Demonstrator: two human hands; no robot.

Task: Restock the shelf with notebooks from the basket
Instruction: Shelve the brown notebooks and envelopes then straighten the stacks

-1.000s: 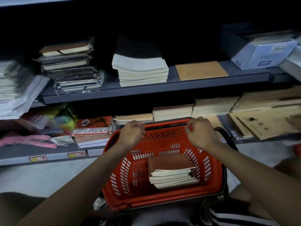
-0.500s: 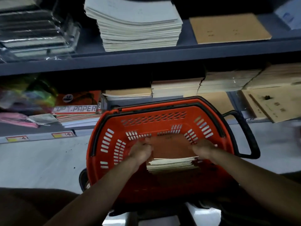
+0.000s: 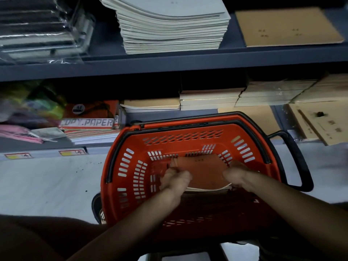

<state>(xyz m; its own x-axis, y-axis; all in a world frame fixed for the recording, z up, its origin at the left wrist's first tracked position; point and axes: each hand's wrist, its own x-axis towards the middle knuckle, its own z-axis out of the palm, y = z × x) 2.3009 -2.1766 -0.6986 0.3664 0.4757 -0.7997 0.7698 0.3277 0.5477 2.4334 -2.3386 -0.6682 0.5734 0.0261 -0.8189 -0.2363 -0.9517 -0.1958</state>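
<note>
The stack of brown notebooks (image 3: 202,173) lies inside the red basket (image 3: 131,166), and the left hand (image 3: 176,180) and the right hand (image 3: 236,176) grip its two sides with curled fingers. Behind the basket, on the lower shelf (image 3: 47,146), a red pack (image 3: 90,119) reads "COPY PAPER" and "A4". On the upper shelf (image 3: 169,65) stands a tall pile of white notebooks (image 3: 169,29).

Upper shelf (image 3: 169,67): at 12 o'clock, bearing wrapped dark packs (image 3: 43,32), a tall pale notebook stack (image 3: 173,29), a tan notebook (image 3: 288,27).
Lower shelf (image 3: 28,146): at 9 to 3 o'clock, bearing copy paper (image 3: 90,123), tan notebook stacks (image 3: 209,99).
Floor (image 3: 49,183): under the red basket (image 3: 120,166).
</note>
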